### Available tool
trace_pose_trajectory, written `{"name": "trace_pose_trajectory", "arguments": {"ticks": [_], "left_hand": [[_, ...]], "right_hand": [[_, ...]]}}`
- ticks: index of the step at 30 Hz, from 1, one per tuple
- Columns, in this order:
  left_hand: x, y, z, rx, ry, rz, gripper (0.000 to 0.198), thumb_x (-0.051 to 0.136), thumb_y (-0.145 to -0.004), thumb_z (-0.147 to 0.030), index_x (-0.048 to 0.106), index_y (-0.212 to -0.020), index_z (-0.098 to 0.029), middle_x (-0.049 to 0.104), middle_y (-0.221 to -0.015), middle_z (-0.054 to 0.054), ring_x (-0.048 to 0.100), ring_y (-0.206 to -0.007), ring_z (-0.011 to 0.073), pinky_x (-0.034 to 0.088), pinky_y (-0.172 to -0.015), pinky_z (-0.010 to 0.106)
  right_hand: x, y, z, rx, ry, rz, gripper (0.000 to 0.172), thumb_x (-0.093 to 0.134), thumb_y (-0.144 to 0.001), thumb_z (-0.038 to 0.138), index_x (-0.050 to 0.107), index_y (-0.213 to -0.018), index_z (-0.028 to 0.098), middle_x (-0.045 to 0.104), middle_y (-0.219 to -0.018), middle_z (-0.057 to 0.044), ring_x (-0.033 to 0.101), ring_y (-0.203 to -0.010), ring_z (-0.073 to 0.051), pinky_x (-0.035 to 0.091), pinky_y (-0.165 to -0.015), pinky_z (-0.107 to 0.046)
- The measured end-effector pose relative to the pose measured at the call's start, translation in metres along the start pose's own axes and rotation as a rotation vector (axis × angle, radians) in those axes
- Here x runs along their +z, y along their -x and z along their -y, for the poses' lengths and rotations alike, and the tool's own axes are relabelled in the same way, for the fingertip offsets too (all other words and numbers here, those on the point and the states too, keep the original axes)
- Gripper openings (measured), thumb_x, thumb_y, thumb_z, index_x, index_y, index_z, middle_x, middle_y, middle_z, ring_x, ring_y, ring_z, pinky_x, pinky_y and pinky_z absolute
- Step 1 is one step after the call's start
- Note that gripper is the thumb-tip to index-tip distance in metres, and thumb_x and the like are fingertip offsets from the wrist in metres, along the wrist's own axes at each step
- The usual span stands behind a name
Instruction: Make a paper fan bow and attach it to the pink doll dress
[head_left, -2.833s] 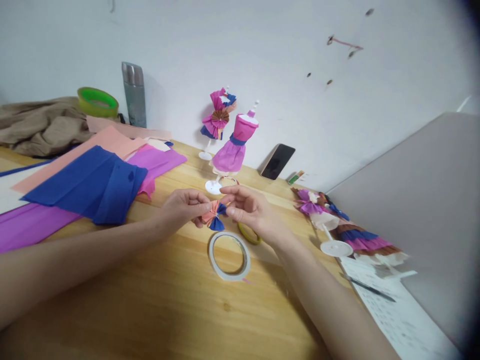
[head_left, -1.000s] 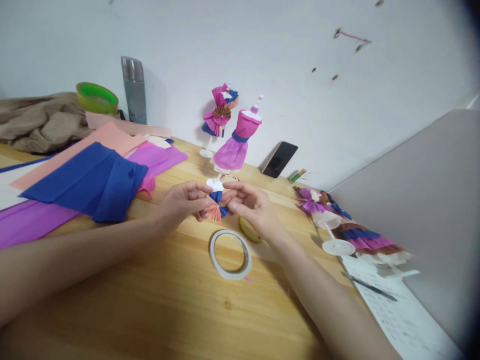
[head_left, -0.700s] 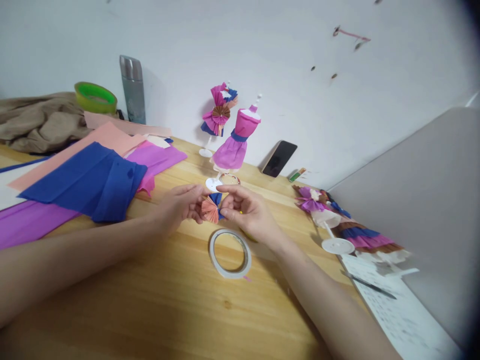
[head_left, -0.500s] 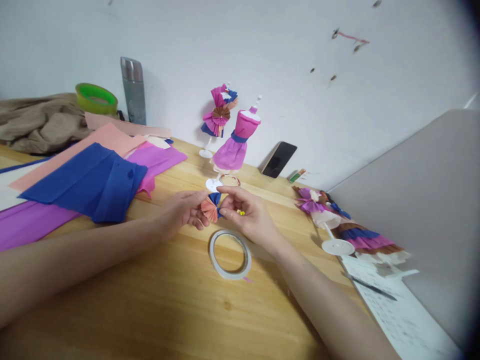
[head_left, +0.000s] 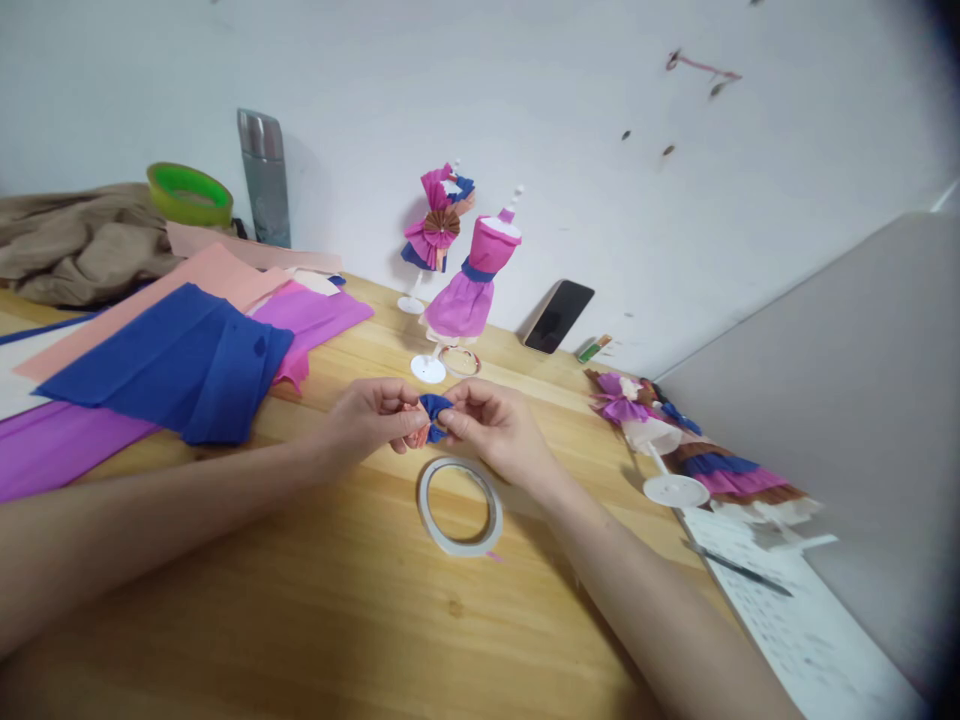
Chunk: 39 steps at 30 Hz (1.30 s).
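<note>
Apparently I was shaping the paper bow (head_left: 435, 404), pinched above the counter (head_left: 315, 590) by my left hand (head_left: 366, 416) and right hand (head_left: 501, 428) near the tape (head_left: 460, 549), a light touch probably needed next.

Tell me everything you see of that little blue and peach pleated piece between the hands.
The small pleated blue-and-peach piece looks like crinkled paper. Its peach folds sit bunched under the left hand, its blue folds, more visible, beside the right hand. Both pinch it, holding it over the pale wooden tabletop and hiding much of its outline.
</note>
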<state>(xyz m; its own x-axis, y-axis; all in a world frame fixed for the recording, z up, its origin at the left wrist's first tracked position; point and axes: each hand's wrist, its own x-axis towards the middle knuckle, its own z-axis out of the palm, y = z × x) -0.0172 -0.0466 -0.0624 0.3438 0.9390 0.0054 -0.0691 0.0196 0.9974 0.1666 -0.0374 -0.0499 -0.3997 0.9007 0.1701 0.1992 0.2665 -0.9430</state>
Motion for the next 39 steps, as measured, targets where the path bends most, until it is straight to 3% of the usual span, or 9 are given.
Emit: {"name": "trace_pose_trajectory", "arguments": {"ticks": [3,10,15,22,29,36,39], "left_hand": [[0.000,0.000,0.000,-0.011,0.066,-0.016,0.021,0.073,-0.066,-0.031,0.061,-0.067,-0.015,0.064,-0.059,0.001,0.059,-0.056,0.0110,0.048,-0.055,0.022],[-0.001,-0.001,0.003,-0.031,0.228,0.004,0.026,0.075,-0.070,-0.036,0.062,-0.067,-0.014,0.066,-0.065,0.002,0.060,-0.060,0.0099,0.049,-0.060,0.021],[-0.001,-0.002,0.007,-0.022,0.176,0.050,0.024,0.076,-0.068,-0.034,0.064,-0.069,-0.014,0.067,-0.068,0.002,0.062,-0.065,0.0112,0.050,-0.063,0.023],[0.000,-0.002,0.007,-0.057,0.214,0.027,0.023,0.077,-0.064,-0.031,0.062,-0.066,-0.013,0.067,-0.064,0.001,0.061,-0.061,0.0105,0.049,-0.061,0.023],[0.000,-0.002,0.006,-0.057,0.175,0.041,0.022,0.076,-0.063,-0.030,0.061,-0.066,-0.013,0.067,-0.065,0.001,0.061,-0.061,0.0105,0.049,-0.062,0.023],[-0.003,-0.002,0.005,-0.113,0.191,0.151,0.023,0.075,-0.066,-0.034,0.063,-0.069,-0.014,0.067,-0.070,0.003,0.062,-0.068,0.0131,0.052,-0.067,0.026],[-0.003,-0.003,0.006,-0.131,0.153,0.135,0.026,0.078,-0.064,-0.035,0.063,-0.069,-0.014,0.068,-0.068,0.003,0.061,-0.065,0.0126,0.052,-0.065,0.026]], "right_hand": [[0.000,0.000,0.001,0.002,0.000,-0.018,0.021,0.068,-0.076,0.037,0.059,-0.072,0.018,0.060,-0.063,0.000,0.054,-0.054,-0.011,0.042,-0.051,-0.025],[-0.001,0.000,0.000,-0.009,0.022,0.037,0.018,0.070,-0.071,0.029,0.061,-0.081,0.018,0.059,-0.065,0.001,0.052,-0.055,-0.011,0.041,-0.053,-0.025],[-0.001,0.000,-0.007,-0.038,0.161,0.008,0.007,0.062,-0.074,0.024,0.062,-0.074,0.017,0.060,-0.064,0.000,0.051,-0.054,-0.010,0.039,-0.052,-0.024],[-0.001,0.004,0.001,-0.103,0.341,-0.005,0.008,0.061,-0.077,0.022,0.062,-0.071,0.016,0.062,-0.064,0.000,0.052,-0.057,-0.011,0.037,-0.053,-0.024],[-0.002,0.008,0.014,-0.297,0.584,0.042,0.014,0.055,-0.081,0.010,0.059,-0.070,0.016,0.059,-0.064,0.001,0.050,-0.060,-0.011,0.037,-0.060,-0.023],[-0.003,0.009,0.018,-0.348,0.654,0.055,0.016,0.052,-0.078,0.006,0.054,-0.067,0.017,0.055,-0.061,0.002,0.048,-0.058,-0.010,0.036,-0.059,-0.023],[-0.004,0.010,0.019,-0.363,0.677,0.087,0.016,0.050,-0.078,0.006,0.055,-0.068,0.017,0.057,-0.065,0.000,0.050,-0.060,-0.011,0.037,-0.060,-0.023]]}}
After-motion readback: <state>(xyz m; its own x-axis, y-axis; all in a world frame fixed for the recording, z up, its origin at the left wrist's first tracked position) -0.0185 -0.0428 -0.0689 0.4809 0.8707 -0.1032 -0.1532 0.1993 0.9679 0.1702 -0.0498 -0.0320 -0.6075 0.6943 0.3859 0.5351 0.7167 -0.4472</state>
